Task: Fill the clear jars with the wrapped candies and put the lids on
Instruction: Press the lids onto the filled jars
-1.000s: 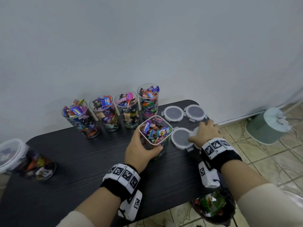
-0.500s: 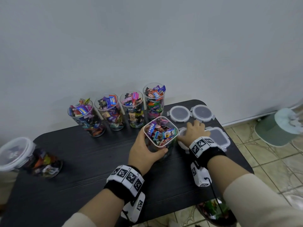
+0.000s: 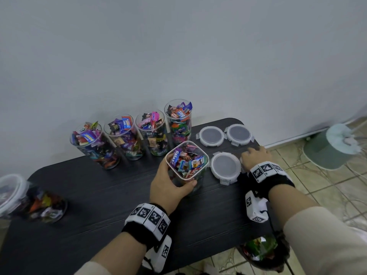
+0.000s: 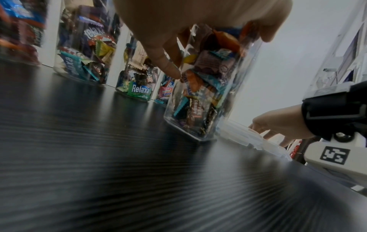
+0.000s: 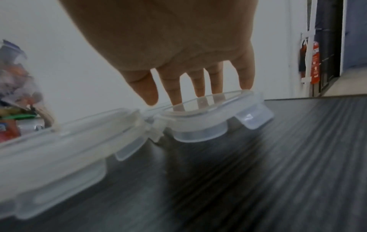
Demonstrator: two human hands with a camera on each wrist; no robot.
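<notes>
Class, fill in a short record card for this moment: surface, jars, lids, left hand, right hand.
surface: dark table
jars: four round jars of candy in a row by the wall, no lids on; one square jar in front
lids: three round lids lying loose on the table
left hand: grips the square jar
right hand: fingers rest on a fourth lid

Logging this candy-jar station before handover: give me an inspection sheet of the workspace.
Surface: dark wood-grain table.
Job's things: square jar full, unlidded; four round jars full, unlidded, by the wall; three round lids lying flat; square lid under right hand.
Clutter: lidded jar at left edge.
Grippers: left hand grips square jar; right hand fingers rest on square lid.
Cables: thin cord at right wrist camera.
Surroundings: grey wall, tiled floor, candy bag below table.
</notes>
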